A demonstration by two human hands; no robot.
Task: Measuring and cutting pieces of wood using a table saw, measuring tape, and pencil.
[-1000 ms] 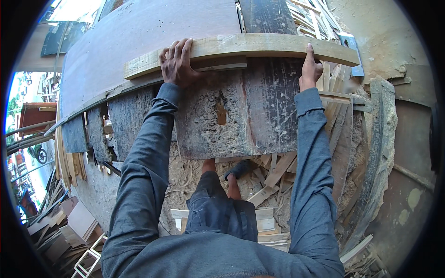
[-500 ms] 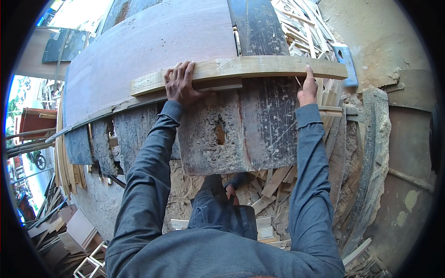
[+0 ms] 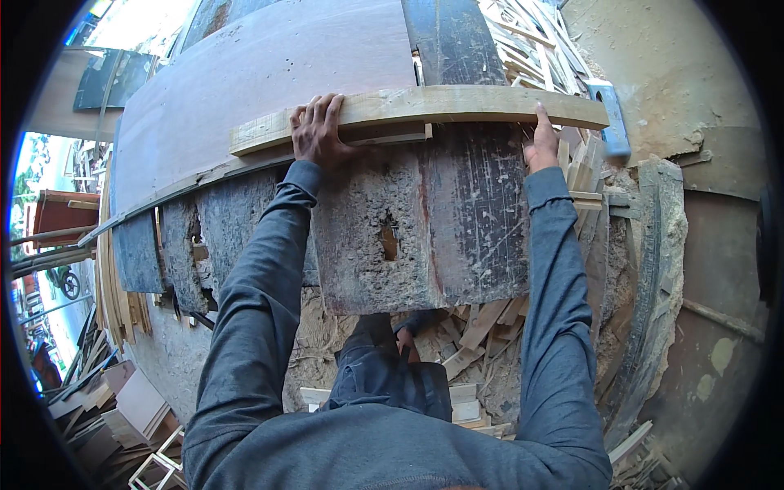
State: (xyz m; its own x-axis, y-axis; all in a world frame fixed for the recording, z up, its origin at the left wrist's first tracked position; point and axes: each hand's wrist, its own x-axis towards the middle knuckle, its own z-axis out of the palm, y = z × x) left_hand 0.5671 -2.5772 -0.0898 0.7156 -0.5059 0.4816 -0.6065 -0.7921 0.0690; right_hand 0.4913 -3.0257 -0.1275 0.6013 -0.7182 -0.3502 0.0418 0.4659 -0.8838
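Observation:
A long pale wooden beam lies crosswise in front of me, over the near edge of a broad pinkish plywood sheet. Near its left part my left hand grips it, fingers over the top and thumb stretched along the near side. My right hand holds the beam close to its right end; the thumb rests on the upper face and the other fingers are partly hidden below. Beneath the beam, a shorter wooden strip shows. The worn dark bench, pitted and with a ragged hole, supports them.
Scrap wood strips are heaped beyond the bench at the right. A blue-and-white tool-like object sits past the beam's right end. Board offcuts are piled at lower left. A rough upright slab stands to the right.
The beam has shifted slightly away from me, more at its right end. Both hands have moved with it, keeping hold.

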